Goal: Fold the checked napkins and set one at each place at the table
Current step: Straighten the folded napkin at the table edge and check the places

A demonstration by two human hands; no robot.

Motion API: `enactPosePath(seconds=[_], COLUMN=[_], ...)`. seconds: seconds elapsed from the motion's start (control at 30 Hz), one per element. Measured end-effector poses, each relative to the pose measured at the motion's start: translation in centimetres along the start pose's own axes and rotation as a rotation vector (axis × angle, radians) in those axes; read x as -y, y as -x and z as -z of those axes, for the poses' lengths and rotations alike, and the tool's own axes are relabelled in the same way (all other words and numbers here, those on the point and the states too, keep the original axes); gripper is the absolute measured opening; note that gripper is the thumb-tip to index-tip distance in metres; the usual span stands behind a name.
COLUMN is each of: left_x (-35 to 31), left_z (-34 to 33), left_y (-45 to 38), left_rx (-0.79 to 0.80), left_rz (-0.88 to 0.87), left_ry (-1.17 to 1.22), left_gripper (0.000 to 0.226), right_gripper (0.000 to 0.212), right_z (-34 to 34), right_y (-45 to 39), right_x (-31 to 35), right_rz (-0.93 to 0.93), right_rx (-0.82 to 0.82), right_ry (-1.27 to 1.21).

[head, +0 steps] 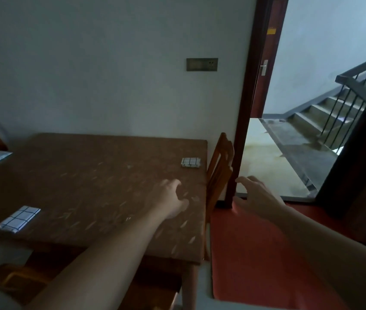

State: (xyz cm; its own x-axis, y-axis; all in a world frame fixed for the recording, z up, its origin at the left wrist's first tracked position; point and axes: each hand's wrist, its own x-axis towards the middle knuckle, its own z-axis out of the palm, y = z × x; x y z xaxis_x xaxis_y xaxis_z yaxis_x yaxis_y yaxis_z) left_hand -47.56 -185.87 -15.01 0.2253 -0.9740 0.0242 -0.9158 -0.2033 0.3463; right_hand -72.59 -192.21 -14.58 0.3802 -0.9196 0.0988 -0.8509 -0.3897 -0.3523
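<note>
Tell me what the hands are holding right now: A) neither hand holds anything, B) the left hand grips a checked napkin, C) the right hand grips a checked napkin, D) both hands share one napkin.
A: the left hand hovers over the table and the right hand over the floor, both with loose fingers; the folded napkins lie apart from them.

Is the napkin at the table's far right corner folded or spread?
Folded. The napkin lies as a small, compact checked rectangle, flat on the table near the chair.
</note>
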Motion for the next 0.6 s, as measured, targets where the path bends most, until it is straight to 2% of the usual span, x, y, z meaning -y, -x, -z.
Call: enactPosePath(seconds=[0.07, 0.23, 0.43, 0.6], left_x=[-1.5, -3.3, -5.0, -6.5], left_z=[-0.9, -4.4, -6.7, -8.0], left_y=[-1.5, -7.2, -15.6, -21.7], left_rx=[-0.015, -0.022, 0.004, -0.014], left_rz=[0.028, 0.096, 0.222, 0.327], left_ry=[0.058, 0.089, 0.085, 0.068], left_gripper=[0.059, 0.061, 0.067, 0.063], right_gripper=[0.058, 0.060, 0.050, 0.055], right_z=[0.0, -0.9, -0.2, 0.1], right_y=[-2.0, -9.0, -18.7, -27.0], right_x=[-1.5, -5.7, -11.8, -15.4], right_rz=[0.019, 0.121, 0.204, 0.285], right_rx=[0.019, 0.091, 0.130, 0.151], right_ry=[0.007, 0.066, 0.118, 0.155])
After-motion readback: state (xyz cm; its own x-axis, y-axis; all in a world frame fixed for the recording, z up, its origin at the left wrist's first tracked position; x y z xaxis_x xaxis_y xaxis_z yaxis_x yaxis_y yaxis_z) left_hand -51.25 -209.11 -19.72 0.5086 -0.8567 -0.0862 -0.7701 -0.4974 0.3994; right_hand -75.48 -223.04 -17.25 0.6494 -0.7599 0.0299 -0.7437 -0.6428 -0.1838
